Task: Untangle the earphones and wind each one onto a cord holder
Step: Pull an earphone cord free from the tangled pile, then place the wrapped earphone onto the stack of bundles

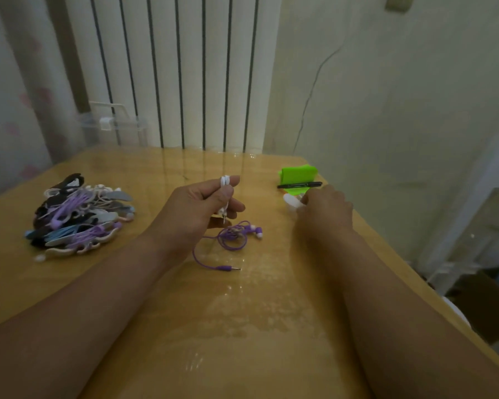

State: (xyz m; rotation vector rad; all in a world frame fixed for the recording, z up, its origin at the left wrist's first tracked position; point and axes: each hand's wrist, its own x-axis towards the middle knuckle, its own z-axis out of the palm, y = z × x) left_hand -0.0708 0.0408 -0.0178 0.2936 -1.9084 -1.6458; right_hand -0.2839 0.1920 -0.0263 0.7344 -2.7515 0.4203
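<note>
Left hand (196,208) is raised above the table (271,326) and pinches a folded bundle of white earphones (224,184) between thumb and fingertips. The bundle's long axis runs roughly upright, with its plug hanging below the fingers. Right hand (326,208) is stretched out to the right, knuckles up, fingertips at a small white piece (289,200), probably a cord holder, just in front of a green block (297,174) and a black pen (299,185); whether it grasps the piece cannot be told. Holder and bundle are well apart, so the next move likely brings the right hand leftward to the bundle. Purple earphones (236,234) lie loosely coiled between the hands, nearer the left, not yet wound. A pile of wound holders (78,217) sits far left.
</note>
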